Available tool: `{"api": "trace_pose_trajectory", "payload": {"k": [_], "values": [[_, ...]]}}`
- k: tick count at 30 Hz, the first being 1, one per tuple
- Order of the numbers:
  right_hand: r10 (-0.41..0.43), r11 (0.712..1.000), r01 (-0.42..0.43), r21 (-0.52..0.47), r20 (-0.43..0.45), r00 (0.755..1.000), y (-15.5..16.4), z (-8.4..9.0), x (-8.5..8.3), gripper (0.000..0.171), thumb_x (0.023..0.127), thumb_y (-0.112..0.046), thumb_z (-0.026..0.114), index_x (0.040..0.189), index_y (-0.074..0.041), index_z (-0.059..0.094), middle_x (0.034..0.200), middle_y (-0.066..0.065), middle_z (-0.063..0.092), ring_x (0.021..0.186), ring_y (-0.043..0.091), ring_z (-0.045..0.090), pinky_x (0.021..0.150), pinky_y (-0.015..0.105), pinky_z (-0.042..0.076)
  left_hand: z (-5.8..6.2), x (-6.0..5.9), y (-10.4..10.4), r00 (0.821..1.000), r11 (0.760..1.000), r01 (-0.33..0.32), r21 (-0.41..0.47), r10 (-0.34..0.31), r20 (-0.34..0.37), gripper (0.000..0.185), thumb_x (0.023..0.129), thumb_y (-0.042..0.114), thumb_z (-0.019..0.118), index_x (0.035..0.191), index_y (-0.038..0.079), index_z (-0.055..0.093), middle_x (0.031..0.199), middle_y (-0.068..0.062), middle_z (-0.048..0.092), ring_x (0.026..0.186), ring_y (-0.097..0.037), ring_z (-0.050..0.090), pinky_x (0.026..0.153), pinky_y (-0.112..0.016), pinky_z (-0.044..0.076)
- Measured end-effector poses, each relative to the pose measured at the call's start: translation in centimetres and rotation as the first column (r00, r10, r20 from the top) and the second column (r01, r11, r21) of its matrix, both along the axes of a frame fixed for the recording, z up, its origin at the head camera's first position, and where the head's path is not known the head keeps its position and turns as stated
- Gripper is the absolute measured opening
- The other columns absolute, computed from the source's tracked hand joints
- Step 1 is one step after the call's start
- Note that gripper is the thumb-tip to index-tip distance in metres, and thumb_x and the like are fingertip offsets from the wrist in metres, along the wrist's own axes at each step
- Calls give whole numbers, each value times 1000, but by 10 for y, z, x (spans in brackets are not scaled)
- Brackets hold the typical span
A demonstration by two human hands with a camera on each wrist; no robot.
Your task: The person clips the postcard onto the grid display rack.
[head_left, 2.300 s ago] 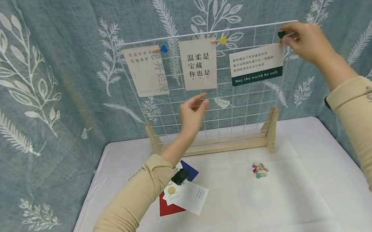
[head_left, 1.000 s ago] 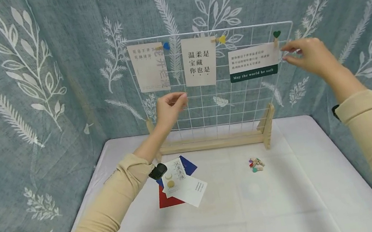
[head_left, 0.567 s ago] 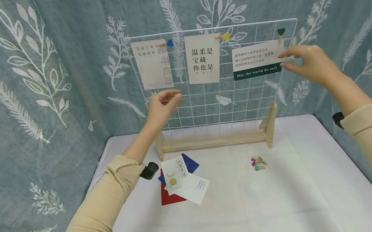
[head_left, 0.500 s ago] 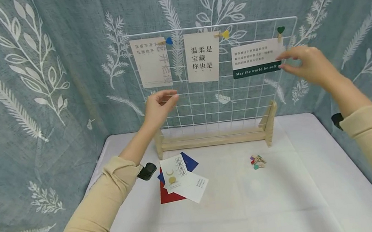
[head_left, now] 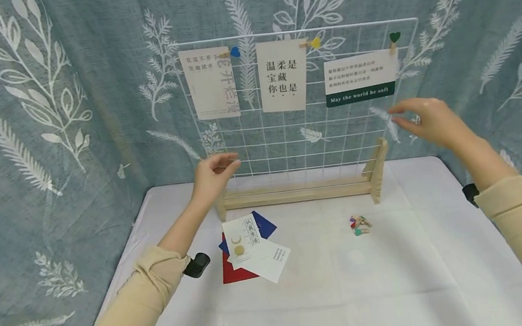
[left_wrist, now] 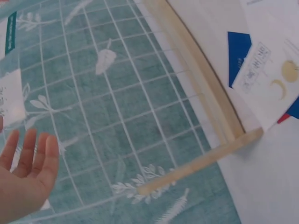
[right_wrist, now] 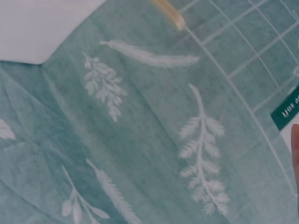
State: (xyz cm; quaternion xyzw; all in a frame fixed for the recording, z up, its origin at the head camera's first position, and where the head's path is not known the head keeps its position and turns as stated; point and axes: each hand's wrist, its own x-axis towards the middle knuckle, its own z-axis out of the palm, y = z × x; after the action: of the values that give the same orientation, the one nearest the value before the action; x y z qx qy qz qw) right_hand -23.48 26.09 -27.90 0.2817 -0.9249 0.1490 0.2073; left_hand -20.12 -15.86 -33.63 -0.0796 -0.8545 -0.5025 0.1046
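Note:
A white wire grid (head_left: 292,30) stands upright in a wooden stand (head_left: 296,196) at the back of the table. Three cards hang on it: a left card (head_left: 209,84) under a blue heart clip (head_left: 235,52), a middle card (head_left: 282,75) under a yellow clip (head_left: 315,43), and a right card (head_left: 360,77) under a green heart clip (head_left: 394,38). My left hand (head_left: 221,166) hovers in front of the grid's lower left, fingers relaxed and empty, and the same left hand (left_wrist: 25,172) shows straight fingers in the left wrist view. My right hand (head_left: 401,114) hangs empty below the right card, apart from it.
A loose stack of cards (head_left: 253,247), white over blue and red, lies on the white tablecloth (head_left: 359,294) in front of the stand. A small pile of coloured clips (head_left: 360,224) lies to its right. A leaf-patterned curtain (head_left: 57,102) closes in the back and sides.
My right hand has let go of the green heart clip and dropped below the right card. My left hand has sunk down and to the left, away from the grid's middle.

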Motion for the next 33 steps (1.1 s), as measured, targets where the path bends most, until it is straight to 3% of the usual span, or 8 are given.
{"api": "trace_pose_trajectory", "payload": {"k": [5, 10, 19, 23, 33], "values": [[3, 1000, -3, 5, 29, 1000, 2, -13, 3, 24, 88, 0, 62, 112, 5, 62, 111, 27, 63, 103, 44, 58, 85, 55, 49, -10, 2, -7, 1000, 1000, 18, -8, -18, 4, 33, 94, 15, 58, 122, -2, 59, 114, -25, 62, 104, -35, 60, 94, -42, 49], [37, 999, -38, 17, 28, 999, 0, -27, 5, 24, 87, 0, 63, 111, 4, 63, 110, 27, 64, 103, 44, 59, 84, 54, 49, -22, 6, -17, 1000, 999, -30, -32, 31, 2, 32, 94, 15, 58, 121, -2, 60, 113, -25, 63, 104, -35, 59, 95, -43, 48], [33, 998, -33, -53, -9, 999, 6, -48, 13, 21, 86, 2, 64, 107, 5, 66, 105, 25, 66, 99, 42, 61, 81, 53, 51, -40, 12, -28, 997, 996, -70, -48, 72, 41, 36, 94, 14, 57, 126, -2, 55, 120, -25, 60, 112, -39, 56, 98, -47, 46], [47, 995, -50, -86, -35, 998, 8, -58, 12, 21, 84, 4, 65, 104, 6, 66, 102, 25, 67, 96, 42, 62, 80, 53, 51, -47, 13, -32, 997, 996, -56, -70, 60, 55, 41, 94, 16, 57, 131, -2, 51, 129, -25, 54, 118, -40, 53, 99, -48, 45], [61, 992, -57, -114, 24, 998, 7, -82, 18, 25, 82, 0, 68, 106, 7, 64, 104, 25, 66, 99, 43, 61, 78, 55, 52, -73, 18, -37, 997, 994, -59, -88, 64, 54, 46, 94, 17, 58, 134, -4, 47, 137, -25, 48, 123, -42, 48, 101, -51, 43]]}}
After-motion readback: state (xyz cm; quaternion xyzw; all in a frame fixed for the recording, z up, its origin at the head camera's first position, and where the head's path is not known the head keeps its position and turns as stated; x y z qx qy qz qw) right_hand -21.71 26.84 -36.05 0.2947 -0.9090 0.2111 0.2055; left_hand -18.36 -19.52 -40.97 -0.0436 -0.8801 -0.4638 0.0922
